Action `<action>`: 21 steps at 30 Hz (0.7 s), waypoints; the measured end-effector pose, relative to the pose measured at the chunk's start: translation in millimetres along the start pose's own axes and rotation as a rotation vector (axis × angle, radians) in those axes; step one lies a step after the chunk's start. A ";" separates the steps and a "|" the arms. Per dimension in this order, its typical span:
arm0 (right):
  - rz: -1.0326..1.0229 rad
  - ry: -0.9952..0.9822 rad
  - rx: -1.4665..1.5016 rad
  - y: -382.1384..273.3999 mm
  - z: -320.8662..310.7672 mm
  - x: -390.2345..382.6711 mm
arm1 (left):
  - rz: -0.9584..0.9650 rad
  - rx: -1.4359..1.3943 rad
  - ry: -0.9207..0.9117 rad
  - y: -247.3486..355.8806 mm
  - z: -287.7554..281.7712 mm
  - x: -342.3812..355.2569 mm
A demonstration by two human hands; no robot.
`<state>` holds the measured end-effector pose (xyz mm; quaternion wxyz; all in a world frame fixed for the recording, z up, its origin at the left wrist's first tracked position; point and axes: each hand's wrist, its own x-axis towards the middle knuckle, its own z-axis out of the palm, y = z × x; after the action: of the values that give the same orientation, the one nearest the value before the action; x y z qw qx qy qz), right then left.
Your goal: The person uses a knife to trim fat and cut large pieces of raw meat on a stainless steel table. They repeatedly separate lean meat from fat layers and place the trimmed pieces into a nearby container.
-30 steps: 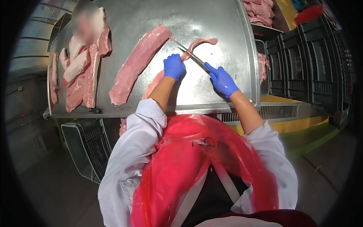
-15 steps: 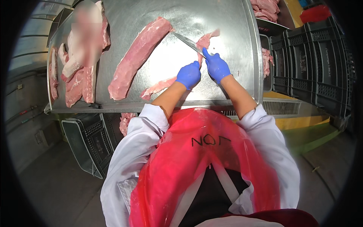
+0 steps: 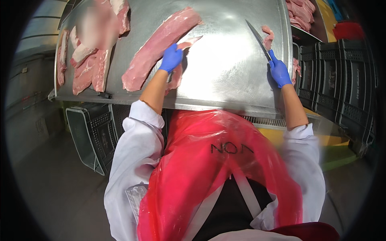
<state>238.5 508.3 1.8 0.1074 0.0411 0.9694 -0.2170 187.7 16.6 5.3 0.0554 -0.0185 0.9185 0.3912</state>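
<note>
My left hand (image 3: 172,58), in a blue glove, is closed on a pale pink meat strip (image 3: 190,42) whose end sticks out to the right. Another meat strip (image 3: 175,81) lies on the metal table just below that hand. Along its left side stretches a long pork loin (image 3: 159,48), slanting up to the right. Over at the table's right, my gloved right hand (image 3: 280,73) grips a knife (image 3: 257,36), its blade pointing up and left; the handle is mostly hidden in the fist. A small meat scrap (image 3: 268,37) is right beside the blade.
Larger meat cuts (image 3: 90,74) are piled at the table's left, partly blurred. Dark crates (image 3: 335,76) stand beyond the table's right edge, and another crate (image 3: 90,136) is below at left. A container of meat (image 3: 300,14) sits at upper right. The metal table (image 3: 225,80) has a raised rim.
My hands have moved apart: the left went left toward the loin with a meat strip, the right went right with the knife. The small scrap is now near the table's right edge.
</note>
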 end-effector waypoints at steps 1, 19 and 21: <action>-0.060 0.062 0.147 18.3 12.2 -0.9 | -0.052 -0.256 -0.059 38.1 0.1 1.0; 0.189 -0.041 0.868 -50.1 -17.7 -109.2 | -0.320 -0.434 -0.001 25.4 -30.6 -112.0; -0.037 0.141 0.618 -35.5 6.0 -116.4 | 0.015 0.144 0.126 -11.6 7.7 -132.1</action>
<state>348.5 469.8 37.5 0.0182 0.0691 0.8631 -0.4999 320.4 12.8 7.1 -0.0044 -0.0324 0.9460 0.3225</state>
